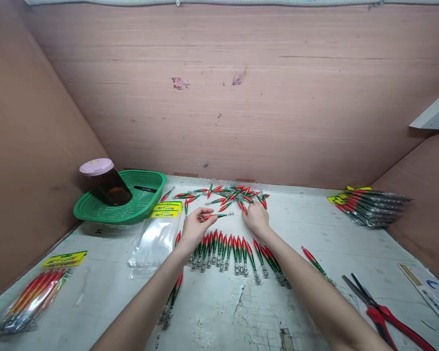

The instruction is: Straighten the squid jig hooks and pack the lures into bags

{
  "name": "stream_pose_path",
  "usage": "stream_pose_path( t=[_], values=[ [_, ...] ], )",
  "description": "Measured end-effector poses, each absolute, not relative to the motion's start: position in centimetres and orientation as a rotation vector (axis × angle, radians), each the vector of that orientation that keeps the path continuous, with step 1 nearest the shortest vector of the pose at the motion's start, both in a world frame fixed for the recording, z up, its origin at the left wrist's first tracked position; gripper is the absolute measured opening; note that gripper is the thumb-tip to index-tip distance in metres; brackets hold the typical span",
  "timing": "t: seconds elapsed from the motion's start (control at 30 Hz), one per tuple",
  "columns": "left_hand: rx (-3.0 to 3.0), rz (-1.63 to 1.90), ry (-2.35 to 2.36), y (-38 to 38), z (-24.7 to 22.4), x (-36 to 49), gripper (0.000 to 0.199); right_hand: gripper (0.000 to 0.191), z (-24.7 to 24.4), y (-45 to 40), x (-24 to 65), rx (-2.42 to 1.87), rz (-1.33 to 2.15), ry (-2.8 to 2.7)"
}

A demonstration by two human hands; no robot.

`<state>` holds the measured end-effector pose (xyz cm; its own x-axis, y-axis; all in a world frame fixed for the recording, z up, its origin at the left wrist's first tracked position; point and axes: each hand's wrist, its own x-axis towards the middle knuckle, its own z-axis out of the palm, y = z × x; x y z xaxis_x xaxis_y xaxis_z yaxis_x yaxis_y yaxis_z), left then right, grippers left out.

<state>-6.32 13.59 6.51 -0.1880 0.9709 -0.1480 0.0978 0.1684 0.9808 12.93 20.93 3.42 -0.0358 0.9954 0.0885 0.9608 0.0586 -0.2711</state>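
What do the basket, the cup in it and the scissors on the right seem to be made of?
The basket looks like green plastic, slightly glossy, with a moulded mesh. The cup is probably smooth clear plastic, since dark contents show through, though glass is possible; its pink lid looks like matte plastic. The scissors seem to have dark metal blades and red plastic or rubbery handles.

The place looked like a small packing station, in a workshop or at a home bench; which of the two could not be told. Boards [241, 112] walled in a worn, stained tabletop [219, 312]. Lures [219, 248] lay there in a row and a heap, with printed clear bags [157, 239], filled packs [369, 207], pliers [378, 309] and a green basket [142, 204] holding a lidded cup [111, 185].
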Motion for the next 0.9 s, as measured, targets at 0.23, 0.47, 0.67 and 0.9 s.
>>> stream_pose_path(
  t=[0.23, 0.47, 0.67, 0.9],
  values=[
    [0.699, 1.352, 1.154, 7.0, 7.9, -7.9, 0.051, 0.031, 4.4, 22.1, 14.1, -1.919, 0.368, -1.841],
    [0.589, 1.333, 0.955, 3.7, 9.3, -7.1, 0.042, 0.027, 7.5, 20.9, 16.3, -1.574, 0.543, -1.525],
    [0.575, 1.299, 0.871, 2.3, 10.5, -6.5, 0.055, 0.034, 11.1, 14.7, 16.9, -1.151, 1.007, -1.449],
    [0.649, 1.187, 0.856, 2.1, 10.8, -5.9, 0.048, 0.045, 13.3, 7.8, 16.5, -0.934, 1.662, -1.433]
  ],
)
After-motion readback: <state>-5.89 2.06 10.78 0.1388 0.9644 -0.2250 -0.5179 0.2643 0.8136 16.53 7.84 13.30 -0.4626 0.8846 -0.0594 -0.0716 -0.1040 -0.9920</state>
